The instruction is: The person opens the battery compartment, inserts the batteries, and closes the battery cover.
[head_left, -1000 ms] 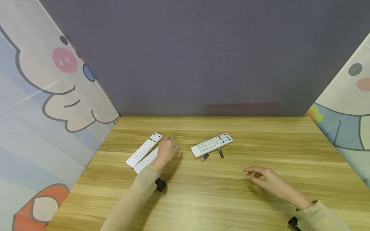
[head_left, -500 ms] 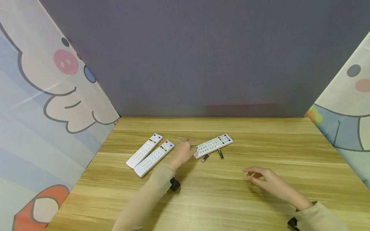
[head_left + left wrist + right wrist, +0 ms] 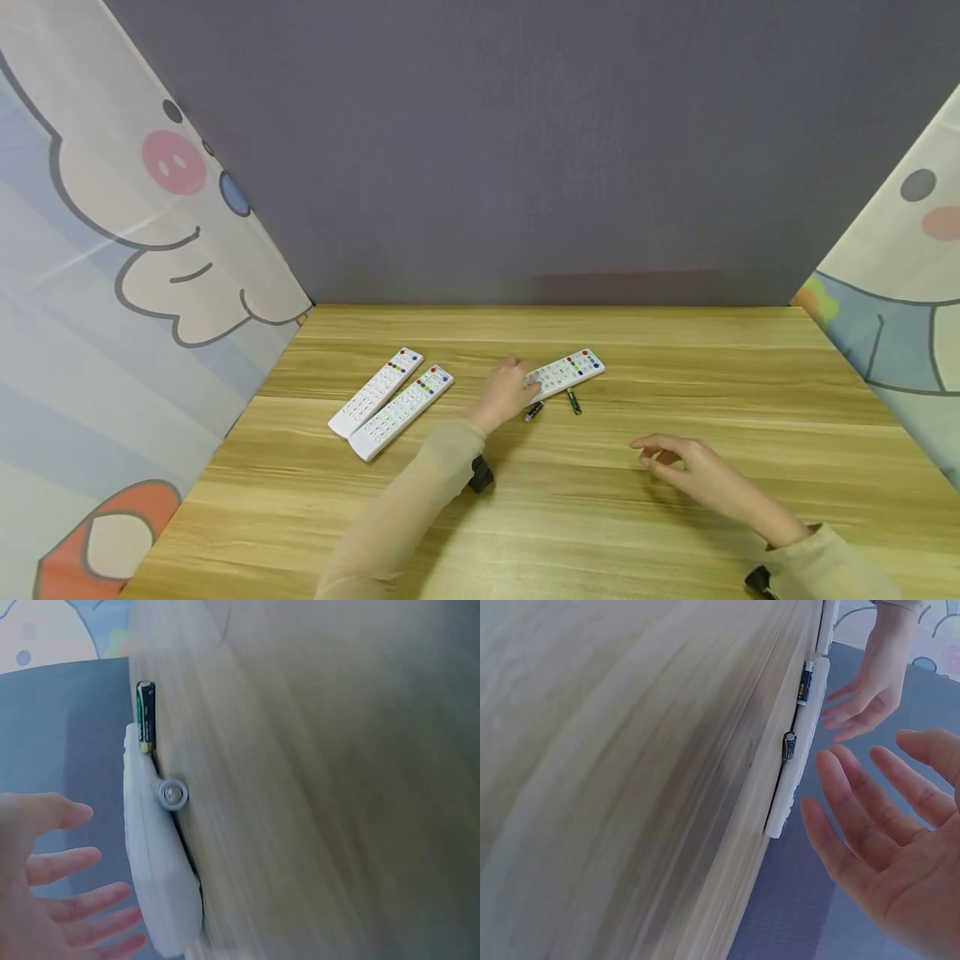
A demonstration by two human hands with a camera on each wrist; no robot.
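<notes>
My left hand (image 3: 504, 393) hovers over the lower left end of a white remote control (image 3: 566, 373), covering part of it. In the left wrist view its fingers (image 3: 90, 904) are spread, with nothing between them, just above the remote's buttons. Two small batteries lie along the remote's near edge: a dark one (image 3: 533, 412) close to my hand and a green one (image 3: 574, 401) farther right. My right hand (image 3: 693, 471) is held over the table to the right, fingers loosely bent and holding nothing; the right wrist view shows its palm (image 3: 907, 877).
Two more white remotes lie side by side at the left, the outer remote (image 3: 377, 392) and the inner remote (image 3: 401, 412). The wooden table (image 3: 570, 517) meets a dark grey panel (image 3: 525, 150) at the back. Cartoon-printed curtains hang at both sides, including a left curtain (image 3: 90, 333).
My left hand has moved right, from over the inner left remote to over the remote near the batteries. The right hand has stayed in place, and the remotes lie where they were.
</notes>
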